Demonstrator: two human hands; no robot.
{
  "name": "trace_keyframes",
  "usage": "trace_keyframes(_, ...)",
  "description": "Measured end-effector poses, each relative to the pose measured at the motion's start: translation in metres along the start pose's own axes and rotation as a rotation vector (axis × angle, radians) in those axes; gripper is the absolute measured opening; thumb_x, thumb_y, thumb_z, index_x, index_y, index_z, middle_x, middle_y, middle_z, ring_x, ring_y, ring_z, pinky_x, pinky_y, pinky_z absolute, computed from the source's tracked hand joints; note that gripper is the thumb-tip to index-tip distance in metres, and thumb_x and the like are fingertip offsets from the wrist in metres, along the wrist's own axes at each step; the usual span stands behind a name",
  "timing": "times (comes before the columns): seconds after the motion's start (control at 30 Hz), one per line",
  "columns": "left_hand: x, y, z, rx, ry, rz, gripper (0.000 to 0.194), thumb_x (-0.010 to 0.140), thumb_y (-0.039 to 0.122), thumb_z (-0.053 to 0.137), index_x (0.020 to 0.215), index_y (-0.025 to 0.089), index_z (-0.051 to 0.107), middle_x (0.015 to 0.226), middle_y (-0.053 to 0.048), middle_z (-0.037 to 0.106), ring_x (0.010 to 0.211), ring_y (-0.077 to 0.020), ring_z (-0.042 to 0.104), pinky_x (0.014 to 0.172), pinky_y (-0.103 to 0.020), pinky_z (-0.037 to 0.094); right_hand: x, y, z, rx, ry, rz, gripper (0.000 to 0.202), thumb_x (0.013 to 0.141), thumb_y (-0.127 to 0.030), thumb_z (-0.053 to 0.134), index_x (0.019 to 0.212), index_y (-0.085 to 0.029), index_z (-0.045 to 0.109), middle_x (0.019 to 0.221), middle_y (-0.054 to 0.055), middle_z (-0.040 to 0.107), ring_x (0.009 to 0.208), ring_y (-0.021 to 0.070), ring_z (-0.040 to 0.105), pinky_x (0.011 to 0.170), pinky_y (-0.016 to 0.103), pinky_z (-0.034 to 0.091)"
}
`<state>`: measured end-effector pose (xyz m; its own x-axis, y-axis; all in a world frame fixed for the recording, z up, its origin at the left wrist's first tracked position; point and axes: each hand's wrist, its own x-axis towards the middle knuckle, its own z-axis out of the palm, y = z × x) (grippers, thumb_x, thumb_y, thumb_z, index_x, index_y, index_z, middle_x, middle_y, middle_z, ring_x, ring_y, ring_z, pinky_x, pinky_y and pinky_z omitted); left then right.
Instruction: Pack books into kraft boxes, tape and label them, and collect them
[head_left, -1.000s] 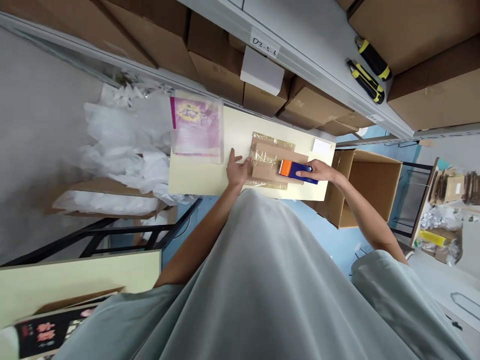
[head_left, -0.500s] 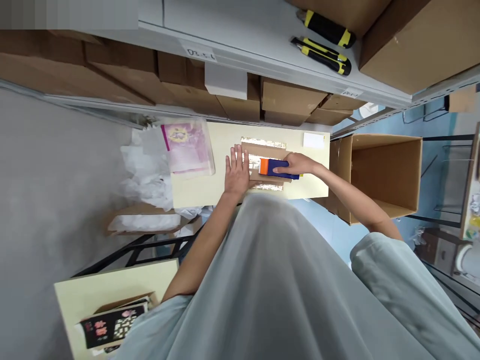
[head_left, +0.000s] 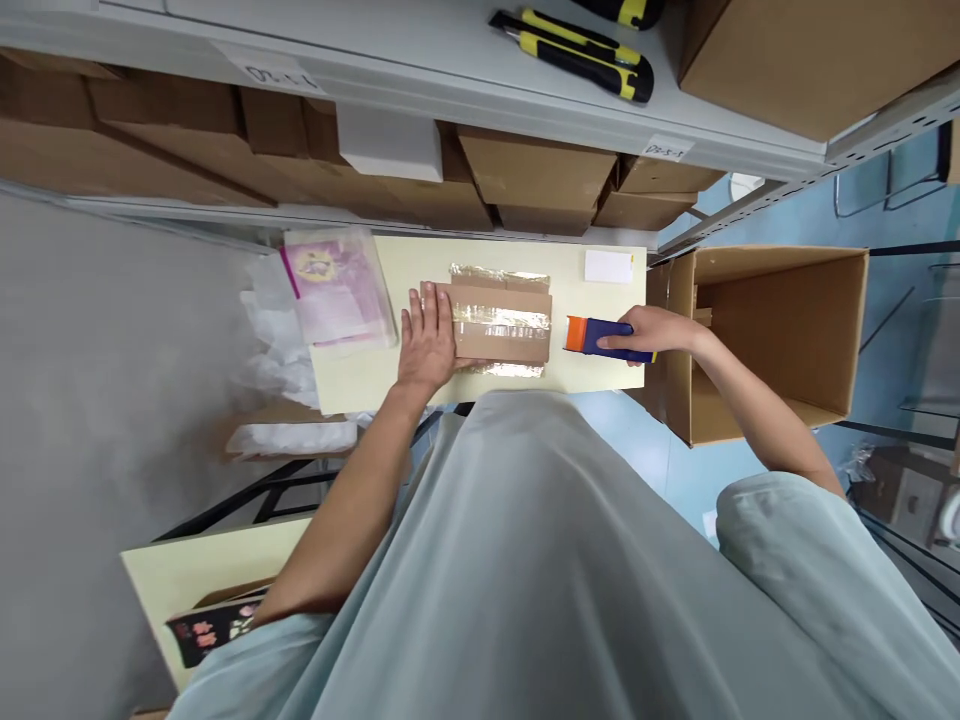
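A flat brown cardboard package [head_left: 501, 345] lies on the pale yellow table, with strips of shiny clear tape across its middle and along its two long edges. My left hand [head_left: 429, 345] rests on the package's left end, fingers stretched out and flat. My right hand [head_left: 651, 330] is closed around a dark blue hand-held tool [head_left: 606, 336] with an orange end, whose exact kind I cannot make out. The orange end points left, a short gap away from the package's right edge.
Left on the table [head_left: 352, 375] lies a pink-and-white plastic-wrapped packet [head_left: 337, 290]; a small white box [head_left: 608, 266] sits at the back right. An open carton [head_left: 776, 340] stands at right. Box cutters [head_left: 577, 55] lie on the shelf above.
My right hand has moved the blue tool right, off the package. My left hand has stayed flat on the package's left end. The whole view has shifted a little.
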<state>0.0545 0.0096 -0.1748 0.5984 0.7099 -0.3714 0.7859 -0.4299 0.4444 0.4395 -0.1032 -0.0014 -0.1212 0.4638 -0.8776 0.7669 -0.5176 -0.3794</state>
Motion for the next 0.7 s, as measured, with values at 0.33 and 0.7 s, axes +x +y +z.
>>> trace_keyframes(0.33, 0.001, 0.009, -0.005, 0.070, -0.040, -0.033, 0.121, 0.100, 0.068, 0.065, 0.180, -0.004, 0.009, 0.188, -0.034, 0.000, 0.176, -0.0527, -0.006, 0.140, -0.074, 0.005, 0.040, 0.049, 0.000, 0.125, -0.084, -0.071, 0.065, 0.091, -0.080, 0.079, 0.091, -0.015, 0.080, 0.083, 0.009, 0.085, 0.071, 0.0192, 0.076, 0.069, 0.028, 0.053)
trace_keyframes(0.7, 0.001, 0.020, -0.004, 0.033, -0.054, -0.061, 0.124, 0.100, 0.076, 0.062, 0.180, -0.002, 0.009, 0.188, -0.033, -0.005, 0.175, -0.0532, -0.011, 0.138, -0.077, 0.002, 0.068, 0.050, 0.024, -0.136, 0.044, 0.098, 0.063, 0.102, -0.073, 0.070, 0.100, -0.012, 0.083, 0.099, 0.016, 0.088, 0.092, 0.0272, 0.083, 0.080, 0.031, 0.059)
